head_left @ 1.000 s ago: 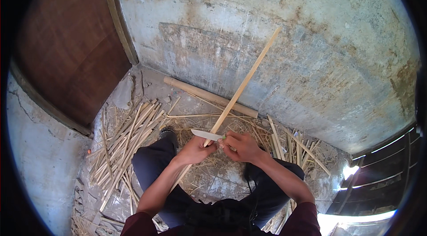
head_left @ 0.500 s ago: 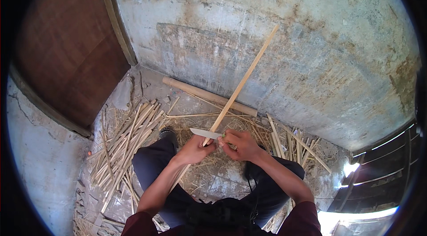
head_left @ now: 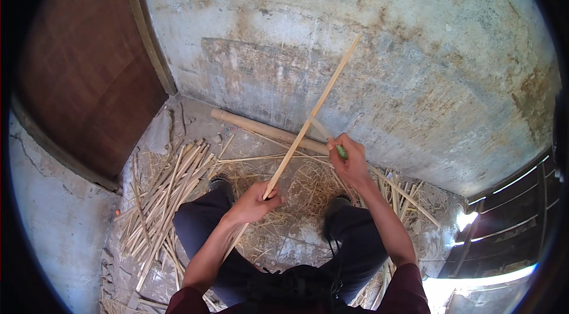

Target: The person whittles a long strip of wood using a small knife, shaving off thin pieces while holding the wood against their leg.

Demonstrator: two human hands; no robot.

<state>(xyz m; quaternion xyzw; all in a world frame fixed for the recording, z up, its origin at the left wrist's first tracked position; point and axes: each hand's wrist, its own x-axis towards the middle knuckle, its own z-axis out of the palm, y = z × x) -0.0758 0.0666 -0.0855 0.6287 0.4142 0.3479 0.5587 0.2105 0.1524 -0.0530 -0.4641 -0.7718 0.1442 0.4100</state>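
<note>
My left hand [head_left: 256, 202] is closed around a long pale bamboo strip [head_left: 314, 114], which slants up and away to the right; its lower end passes back under my left forearm. In my right hand [head_left: 348, 161] is a knife [head_left: 320, 127] with a green handle, fingers wrapped around the grip. Its blade points up and left, and the tip end meets the strip about midway along the part beyond my left hand. Whether the edge bites into the strip I cannot tell.
A heap of cut strips [head_left: 169, 198] lies at the left, with more strips [head_left: 409, 195] at the right. A thick bamboo pole [head_left: 267, 129] rests along the stained wall [head_left: 415, 77]. Shavings [head_left: 311, 186] litter the floor between my feet. A brown door panel [head_left: 83, 71] stands at left.
My right hand has moved away from my left, up and to the right, carrying the knife along the strip. The left hand keeps its hold, and the strip has shifted slightly left.
</note>
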